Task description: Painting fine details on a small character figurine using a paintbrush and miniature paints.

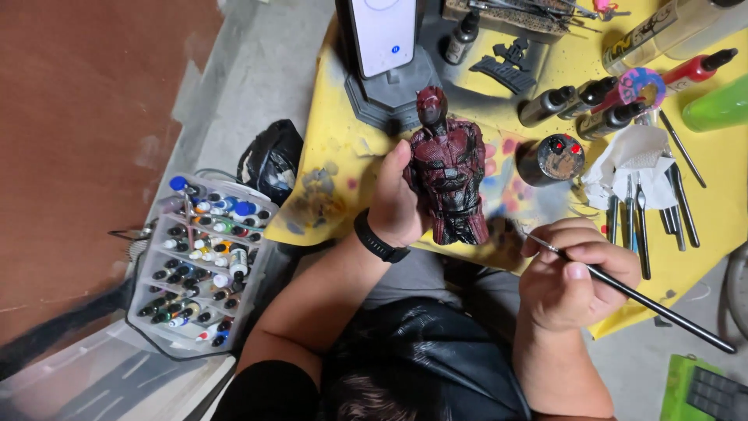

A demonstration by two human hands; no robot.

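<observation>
My left hand [396,204] grips the dark-red armoured figurine bust [447,175] over the yellow counter [538,70]; right hand [569,273] fingers pinch a thin black paintbrush [635,296] beside the bust. Bust looks mostly painted.

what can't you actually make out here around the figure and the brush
Head view only:
- Brush tip: the thin paintbrush in the right hand ends too fine to tell if it carries paint.
- Back of the dark red figure bust: turned away, and the left hand covers one side.
- Paint bottles in the clear tray: too small to tell apart.
- Green bottle: cut off by the right edge.
</observation>
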